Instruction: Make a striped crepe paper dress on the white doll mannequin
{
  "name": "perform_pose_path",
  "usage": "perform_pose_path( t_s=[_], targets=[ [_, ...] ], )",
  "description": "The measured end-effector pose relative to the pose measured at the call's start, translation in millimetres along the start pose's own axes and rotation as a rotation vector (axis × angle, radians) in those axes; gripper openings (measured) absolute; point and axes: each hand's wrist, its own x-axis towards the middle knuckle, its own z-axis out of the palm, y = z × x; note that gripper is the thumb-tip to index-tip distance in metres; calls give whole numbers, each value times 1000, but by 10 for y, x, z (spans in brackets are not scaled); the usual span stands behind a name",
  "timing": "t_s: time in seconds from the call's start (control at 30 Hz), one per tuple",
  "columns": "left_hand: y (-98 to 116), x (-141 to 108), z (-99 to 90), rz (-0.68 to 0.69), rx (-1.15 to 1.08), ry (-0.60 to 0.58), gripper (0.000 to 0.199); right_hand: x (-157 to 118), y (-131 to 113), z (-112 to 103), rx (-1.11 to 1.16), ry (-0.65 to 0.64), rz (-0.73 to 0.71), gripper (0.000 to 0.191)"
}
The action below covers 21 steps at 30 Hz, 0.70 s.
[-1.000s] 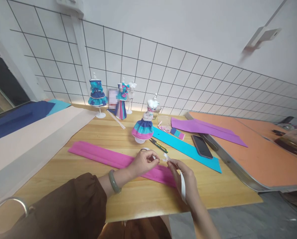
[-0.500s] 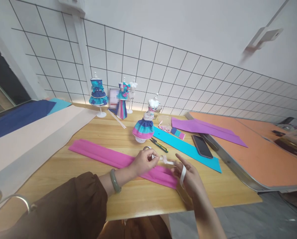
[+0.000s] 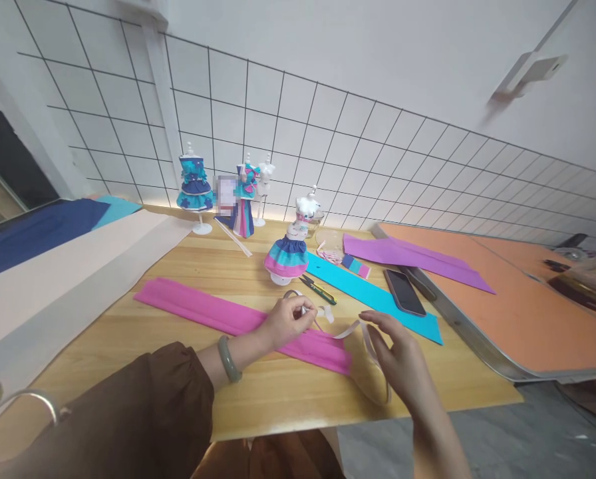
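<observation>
My left hand [image 3: 289, 322] is closed in a pinch on a narrow white ribbon [image 3: 348, 330], just above a long pink fabric strip [image 3: 205, 309]. The ribbon curls between my hands, and part of it loops behind my left fingers. At the right, my right hand [image 3: 396, 347] has its thumb and fingertips bent together on the ribbon, which hangs in a long loop below. A short curled white piece [image 3: 329, 315] shows beside my left fingertips. Small yellow-and-black thread snips [image 3: 318, 290] lie beyond my left hand, beside a mini dress form [image 3: 287, 256] in a tiered skirt.
A blue fabric strip [image 3: 372, 293], a phone [image 3: 404, 293] and a purple fabric piece [image 3: 418, 259] lie at the right, by an orange metal-edged board [image 3: 527, 313]. More dressed forms [image 3: 195, 188] stand along the grid wall. Pale fabric [image 3: 78, 266] covers the left side.
My right hand has shifted right and turned, drawing the ribbon's loop off its fingers so that it hangs lower. My left hand stays nearly in place, still pinching.
</observation>
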Motion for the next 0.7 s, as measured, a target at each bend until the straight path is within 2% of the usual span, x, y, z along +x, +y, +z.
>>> perform_pose_path(
  t_s=[0.13,0.27,0.4,0.5,0.6,0.7],
  targets=[
    [-22,-1,-3,30,43,15,21,-34,-220,266,-116,8,-222,16],
    [-19,-6,-5,40,37,7,22,-21,-301,433,-170,100,-290,13],
    [-1,-15,-1,59,49,-13,21,59,-292,494,-89,148,-211,24],
    [5,-20,-3,91,79,-22,20,126,-255,530,38,44,-122,31],
    [11,-19,-12,102,93,-21,20,160,-197,553,189,-77,-24,25],
    [14,-13,-23,86,87,-28,19,153,-153,553,306,-122,36,23]
  ],
)
